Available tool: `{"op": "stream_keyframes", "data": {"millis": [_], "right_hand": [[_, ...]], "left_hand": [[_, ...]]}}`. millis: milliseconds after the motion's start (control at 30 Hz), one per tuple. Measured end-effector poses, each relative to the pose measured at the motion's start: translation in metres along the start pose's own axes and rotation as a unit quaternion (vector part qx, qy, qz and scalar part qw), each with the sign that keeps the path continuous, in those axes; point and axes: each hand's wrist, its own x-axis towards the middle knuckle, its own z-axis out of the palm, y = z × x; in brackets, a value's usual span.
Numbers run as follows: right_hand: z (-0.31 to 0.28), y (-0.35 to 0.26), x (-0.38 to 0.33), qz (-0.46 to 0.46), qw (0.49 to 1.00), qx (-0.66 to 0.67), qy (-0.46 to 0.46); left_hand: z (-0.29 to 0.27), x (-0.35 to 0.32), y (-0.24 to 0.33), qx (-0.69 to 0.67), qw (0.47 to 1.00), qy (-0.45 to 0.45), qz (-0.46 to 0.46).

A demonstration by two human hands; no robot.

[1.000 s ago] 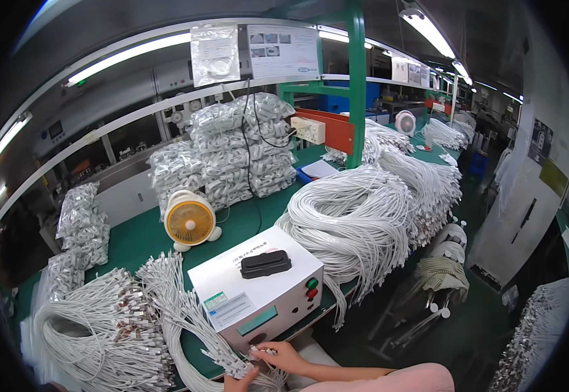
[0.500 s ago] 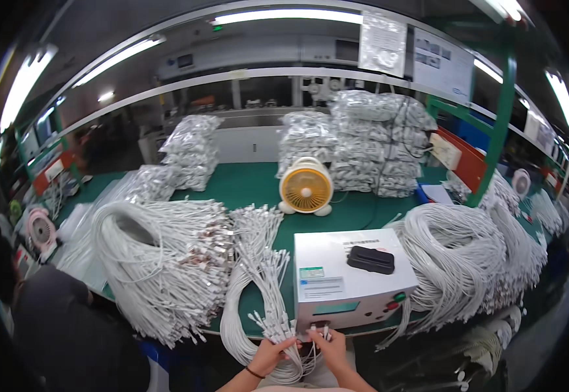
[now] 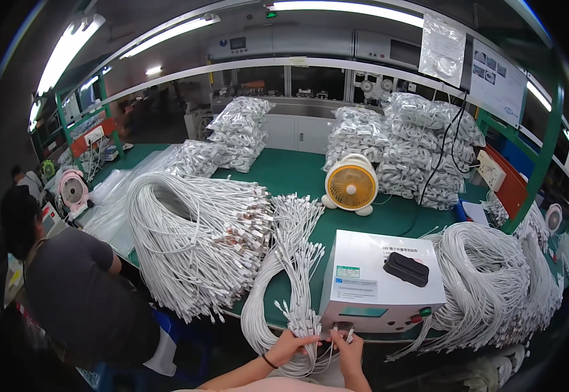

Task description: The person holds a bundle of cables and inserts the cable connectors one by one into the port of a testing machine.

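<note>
The view has swung left while both hands stay before the box [image 3: 389, 268], the left hand [image 3: 287, 347] clasping the bundle [image 3: 303, 320] and the right hand [image 3: 349, 353] pinching plugs [image 3: 349, 334] near the socket [image 3: 343, 325], so work seems unbroken, though whether one is inserted I cannot tell.

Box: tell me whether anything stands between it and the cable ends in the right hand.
Nothing visible does: the right hand holds the cable ends close by the lower front of the box; contact is unclear.
</note>
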Motion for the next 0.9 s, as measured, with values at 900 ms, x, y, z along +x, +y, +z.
{"op": "stream_keyframes", "data": {"millis": [900], "right_hand": [[0.012,-0.024,-0.011,-0.016,0.99,-0.127,-0.067]], "left_hand": [[-0.003,0.0,-0.001,0.082,0.995,-0.057,0.008]]}}
